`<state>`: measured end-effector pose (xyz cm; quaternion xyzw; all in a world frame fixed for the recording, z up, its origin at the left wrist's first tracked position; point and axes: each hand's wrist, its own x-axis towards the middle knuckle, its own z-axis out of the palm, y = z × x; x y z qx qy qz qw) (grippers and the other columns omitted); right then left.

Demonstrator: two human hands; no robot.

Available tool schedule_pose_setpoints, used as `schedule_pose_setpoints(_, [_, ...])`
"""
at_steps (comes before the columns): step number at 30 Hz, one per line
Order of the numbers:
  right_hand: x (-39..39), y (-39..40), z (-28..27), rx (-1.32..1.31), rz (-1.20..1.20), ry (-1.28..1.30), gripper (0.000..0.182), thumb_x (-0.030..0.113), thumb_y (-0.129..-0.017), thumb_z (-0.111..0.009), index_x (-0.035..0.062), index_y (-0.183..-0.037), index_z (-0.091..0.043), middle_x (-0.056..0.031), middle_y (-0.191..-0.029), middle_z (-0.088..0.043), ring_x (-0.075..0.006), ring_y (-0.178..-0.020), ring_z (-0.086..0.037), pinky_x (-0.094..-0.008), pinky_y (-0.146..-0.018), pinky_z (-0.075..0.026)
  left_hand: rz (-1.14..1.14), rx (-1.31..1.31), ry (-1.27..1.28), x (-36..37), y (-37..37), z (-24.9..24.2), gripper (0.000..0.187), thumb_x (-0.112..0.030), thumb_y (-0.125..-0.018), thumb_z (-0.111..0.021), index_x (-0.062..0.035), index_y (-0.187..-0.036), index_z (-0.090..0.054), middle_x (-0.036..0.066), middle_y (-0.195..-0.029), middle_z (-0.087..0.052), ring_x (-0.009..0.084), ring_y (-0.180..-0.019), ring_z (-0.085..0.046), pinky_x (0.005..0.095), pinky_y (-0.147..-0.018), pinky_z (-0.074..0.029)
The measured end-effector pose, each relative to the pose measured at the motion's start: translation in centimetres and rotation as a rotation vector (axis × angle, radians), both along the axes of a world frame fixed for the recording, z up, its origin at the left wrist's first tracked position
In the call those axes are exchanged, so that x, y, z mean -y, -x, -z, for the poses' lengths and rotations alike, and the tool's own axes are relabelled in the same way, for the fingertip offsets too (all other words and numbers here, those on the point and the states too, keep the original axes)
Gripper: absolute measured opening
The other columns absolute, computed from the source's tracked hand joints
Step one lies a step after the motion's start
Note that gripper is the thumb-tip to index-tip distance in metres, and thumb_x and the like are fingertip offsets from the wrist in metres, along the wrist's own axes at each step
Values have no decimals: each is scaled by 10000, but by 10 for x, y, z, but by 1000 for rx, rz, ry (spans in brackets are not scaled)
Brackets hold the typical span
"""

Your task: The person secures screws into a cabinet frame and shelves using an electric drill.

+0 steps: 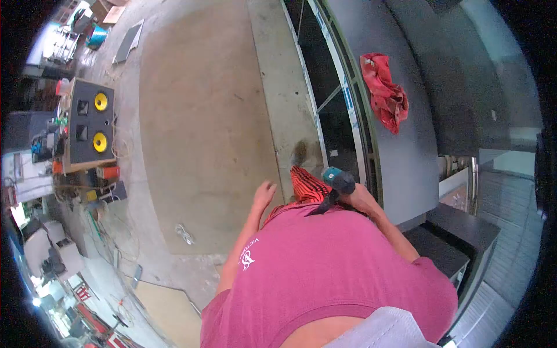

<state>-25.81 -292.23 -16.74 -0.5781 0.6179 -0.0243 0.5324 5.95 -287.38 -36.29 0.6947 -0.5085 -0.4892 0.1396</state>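
Observation:
My right hand (361,199) is closed around a teal and black cordless drill (339,180), held close to my waist on the right. The drill's bit end is not clear from above. My left hand (265,195) hangs to the left of my body with its fingers curled in. Whatever is inside those fingers, if anything, is hidden. Between the hands show red and black striped shorts (307,185), with a dark strap near the drill. Just beyond the drill runs a long frame (348,95) with pale metal bars and dark openings.
A crumpled red cloth (384,93) lies on a grey panel (409,174) to the right. Left of me, a large brown sheet (203,116) covers the floor, with a coiled white cable (184,234) on it. A speaker box (90,122) with yellow cones stands farther left.

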Motion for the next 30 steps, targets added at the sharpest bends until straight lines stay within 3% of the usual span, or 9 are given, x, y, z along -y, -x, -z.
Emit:
schedule_pose_setpoints(6, [62,2,-7,-93,-47,92,458,340,-725,-618,41,-1059,-526,-241,-938,-599,-407,-914,-554,-448,-773,-439,416,46,647,277,105,-119,395,-290,-782,-603,-10,-1056,-554,199,-987,-565,343,-929,-540,408,-808,-432])
schedule_pose_setpoints(11, [22,19,0,-154,157,136,476,319,-701,-639,27,-1054,-509,-249,-850,-598,-405,-851,-570,-471,-730,-442,663,53,884,353,238,-184,605,-485,-730,-623,-57,-1142,-510,201,-1087,-517,389,-1020,-483,453,-856,-395])
schedule_pose_setpoints(15, [-64,-15,-12,-91,616,328,531,297,-702,-667,49,-1139,-496,-222,-845,-608,-396,-809,-574,-433,-704,-457,837,272,851,347,305,-195,667,-518,-661,-648,-62,-1125,-502,208,-1166,-455,398,-1112,-395,523,-908,-304])
schedule_pose_setpoints(17, [-109,-54,15,-105,856,427,540,287,-705,-668,55,-1163,-498,-210,-861,-613,-385,-802,-575,-400,-713,-453,1034,430,745,343,315,-196,562,-433,-706,-629,-55,-1106,-513,201,-1157,-478,384,-1099,-427,491,-897,-347])
schedule_pose_setpoints(19, [-134,-110,9,90,1258,310,480,119,-748,-646,51,-1193,-477,-197,-1014,-603,-225,-863,-565,-340,-785,-450,1149,401,773,349,329,-163,457,-328,-721,-621,-35,-1062,-532,193,-1100,-527,365,-1058,-478,467,-867,-397])
schedule_pose_setpoints(20, [-136,-129,16,220,1527,312,438,326,-719,-637,30,-1036,-574,-213,-895,-617,-363,-844,-588,-395,-751,-448,1163,379,815,345,339,-163,422,-298,-718,-624,-30,-1034,-542,187,-1063,-549,358,-1025,-505,460,-847,-418])
schedule_pose_setpoints(21, [-134,-153,1,208,1602,332,438,326,-719,-637,30,-1036,-574,-213,-895,-617,-363,-844,-588,-395,-751,-448,1164,355,852,334,338,-170,387,-269,-715,-627,-24,-1006,-553,180,-1026,-571,350,-991,-532,452,-827,-438])
schedule_pose_setpoints(23, [-121,-186,-41,-212,1661,-198,443,377,-723,-590,6,-964,-579,-234,-892,-611,-355,-866,-591,-409,-747,-448,1280,328,881,315,349,-171,366,-256,-716,-628,-24,-989,-557,177,-1014,-575,351,-981,-538,456,-813,-447])
schedule_pose_setpoints(30, [-141,-232,-53,-238,1700,-333,445,384,-691,-564,-3,-910,-577,-229,-787,-613,-383,-732,-599,-432,-669,-460,1567,226,912,203,413,-210,366,-284,-711,-650,-27,-955,-563,159,-994,-581,341,-966,-550,457,-770,-478])
